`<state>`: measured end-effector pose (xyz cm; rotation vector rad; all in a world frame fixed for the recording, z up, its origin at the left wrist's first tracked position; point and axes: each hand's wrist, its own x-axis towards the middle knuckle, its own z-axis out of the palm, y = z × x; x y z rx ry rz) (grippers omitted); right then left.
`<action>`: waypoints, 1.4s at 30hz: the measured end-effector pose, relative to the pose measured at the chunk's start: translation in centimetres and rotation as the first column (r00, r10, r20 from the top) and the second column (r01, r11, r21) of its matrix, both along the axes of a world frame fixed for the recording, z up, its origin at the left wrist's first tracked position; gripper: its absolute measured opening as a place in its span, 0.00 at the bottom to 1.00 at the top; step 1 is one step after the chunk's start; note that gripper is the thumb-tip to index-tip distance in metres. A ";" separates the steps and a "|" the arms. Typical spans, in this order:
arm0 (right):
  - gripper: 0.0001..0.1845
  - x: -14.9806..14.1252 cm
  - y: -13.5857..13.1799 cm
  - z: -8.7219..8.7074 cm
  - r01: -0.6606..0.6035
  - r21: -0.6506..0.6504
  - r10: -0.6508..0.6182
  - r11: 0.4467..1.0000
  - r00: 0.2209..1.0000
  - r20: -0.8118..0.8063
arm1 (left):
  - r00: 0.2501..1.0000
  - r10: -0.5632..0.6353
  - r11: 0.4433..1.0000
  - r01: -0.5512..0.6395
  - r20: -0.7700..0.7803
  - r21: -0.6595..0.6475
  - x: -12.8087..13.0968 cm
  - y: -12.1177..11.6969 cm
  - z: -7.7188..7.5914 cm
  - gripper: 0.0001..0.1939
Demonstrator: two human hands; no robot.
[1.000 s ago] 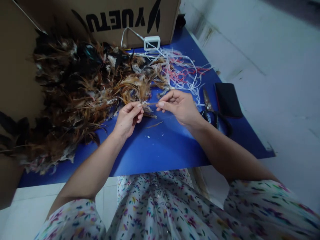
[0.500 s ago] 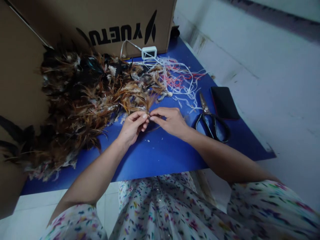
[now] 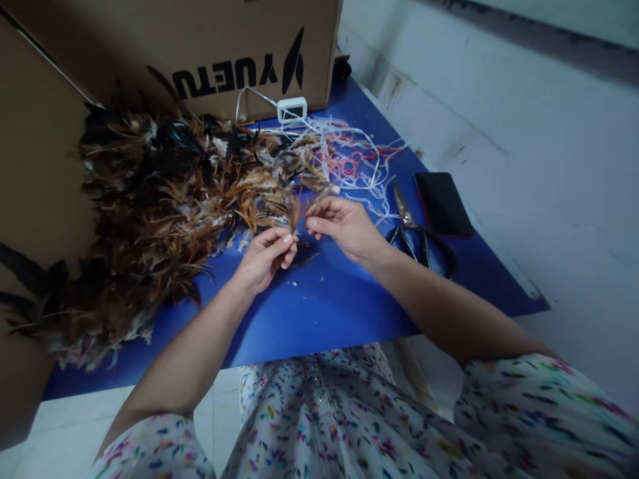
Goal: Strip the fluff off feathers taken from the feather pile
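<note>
My left hand (image 3: 264, 261) is closed in a pinch on a small tuft of brown feathers (image 3: 294, 214), which stands upright from the fingertips. Just to its right, my right hand (image 3: 347, 229) is raised a little off the table with thumb and fingers pinched together. Anything between those fingers is too small to make out. A large heap of brown and black feathers (image 3: 164, 193) spreads to the left of and behind both hands. A thin loose feather (image 3: 305, 258) lies on the blue table (image 3: 319, 313) below the hands.
Scissors with black handles (image 3: 422, 243) lie right of my right hand, beside a dark phone (image 3: 444, 203). White and red strings (image 3: 357, 156) are tangled behind. A small white device (image 3: 292, 110) stands before a cardboard box (image 3: 210, 40). The wall (image 3: 524, 166) borders the right.
My right hand has drawn apart from the left, slightly right and up. The left keeps its pinch on the feather tuft. The view has shifted slightly.
</note>
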<state>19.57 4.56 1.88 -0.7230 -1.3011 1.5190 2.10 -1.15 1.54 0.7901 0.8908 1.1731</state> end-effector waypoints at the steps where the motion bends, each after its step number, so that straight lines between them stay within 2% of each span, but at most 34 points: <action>1: 0.22 0.0 0.0 0.0 -0.018 -0.001 0.018 1.000 1.000 -0.003 | 1.000 -0.017 1.000 0.017 -0.002 0.004 0.0 -0.1 0.0 0.19; 5: 0.20 -0.1 -0.2 0.2 -0.096 0.034 0.097 0.995 0.995 -0.008 | 0.995 -0.103 0.995 0.103 -0.002 0.007 -0.1 -0.3 0.1 0.17; 15: 0.14 0.5 -0.6 1.3 -0.165 0.171 0.163 0.971 0.986 0.023 | 0.975 -0.222 0.974 0.220 -0.019 -0.054 -0.2 -0.4 0.3 0.19; 21: 0.10 0.8 -0.1 1.0 -0.197 0.365 0.174 0.910 0.980 0.095 | 0.970 -0.243 0.969 0.243 0.012 -0.049 -0.3 -0.4 0.4 0.17; 24: 0.09 0.9 0.0 0.8 -0.196 0.415 0.164 0.888 0.980 0.111 | 0.970 -0.243 0.969 0.244 0.019 -0.038 -0.3 -0.4 0.4 0.17; 28: 0.10 1.0 -0.1 1.0 -0.204 0.422 0.169 0.883 0.978 0.121 | 0.969 -0.245 0.969 0.246 0.035 -0.030 -0.3 -0.4 0.3 0.17; 34: 0.12 1.2 -0.3 1.7 -0.209 0.346 0.166 0.915 0.975 0.151 | 0.967 -0.253 0.966 0.254 0.025 -0.051 -0.4 -0.4 0.1 0.17; 42: 0.11 1.5 -0.4 2.2 -0.261 0.362 0.201 0.895 0.960 0.194 | 0.962 -0.272 0.960 0.274 0.040 -0.055 -0.4 -0.3 0.2 0.16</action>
